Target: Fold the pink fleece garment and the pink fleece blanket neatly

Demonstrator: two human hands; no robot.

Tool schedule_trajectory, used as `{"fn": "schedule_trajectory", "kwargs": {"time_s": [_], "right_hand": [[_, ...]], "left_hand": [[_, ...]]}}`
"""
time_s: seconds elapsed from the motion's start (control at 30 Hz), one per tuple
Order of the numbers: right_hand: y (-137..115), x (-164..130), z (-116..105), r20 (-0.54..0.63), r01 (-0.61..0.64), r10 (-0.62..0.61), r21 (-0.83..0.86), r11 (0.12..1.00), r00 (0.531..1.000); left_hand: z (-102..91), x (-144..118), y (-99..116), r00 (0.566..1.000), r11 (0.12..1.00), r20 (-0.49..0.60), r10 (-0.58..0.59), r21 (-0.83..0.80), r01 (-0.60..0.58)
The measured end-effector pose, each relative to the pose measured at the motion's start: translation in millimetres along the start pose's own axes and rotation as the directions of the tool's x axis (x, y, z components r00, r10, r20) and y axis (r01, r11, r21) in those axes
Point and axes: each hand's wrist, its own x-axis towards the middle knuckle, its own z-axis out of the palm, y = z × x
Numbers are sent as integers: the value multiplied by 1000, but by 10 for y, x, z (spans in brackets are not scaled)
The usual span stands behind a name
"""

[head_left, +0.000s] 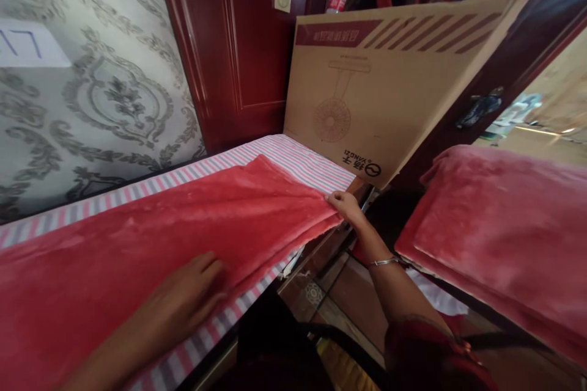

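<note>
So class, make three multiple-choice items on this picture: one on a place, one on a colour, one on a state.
1. Where does the cardboard box stand?
A. at the far end of the striped sheet
B. on the floor
C. on the red blanket

2. What colour is the blanket?
A. blue
B. red
C. green

3. How is the left hand?
A. fisted
B. holding a bottle
C. flat on the blanket

Answers: 1 A, the box rests upright past the blanket; 2 B, the plush is red; 3 C, palm down, while the right hand pinches the blanket's corner.

Two red blankets (183, 220), one cardboard box (389, 85)
</note>
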Motion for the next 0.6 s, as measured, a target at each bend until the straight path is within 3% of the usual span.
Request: {"fn": "schedule_trajectory", "kwargs": {"time_s": [0.1, 0.2, 0.33, 0.6], "right_hand": [[13, -19, -5, 4, -19, 19, -17, 1000, 1000], [33, -26, -35, 4, -38, 38, -39, 999, 999], [70, -28, -76, 19, -47, 48, -46, 998, 999], [73, 16, -85, 91, -43, 46, -37, 998, 995]], "left_hand": [[114, 323, 203, 979, 997, 193, 71, -8, -71], [187, 457, 286, 962, 998, 269, 56, 12, -62], [230, 451, 247, 961, 997, 267, 66, 22, -75], [311, 371, 182, 979, 986, 138, 153, 38, -159]]}}
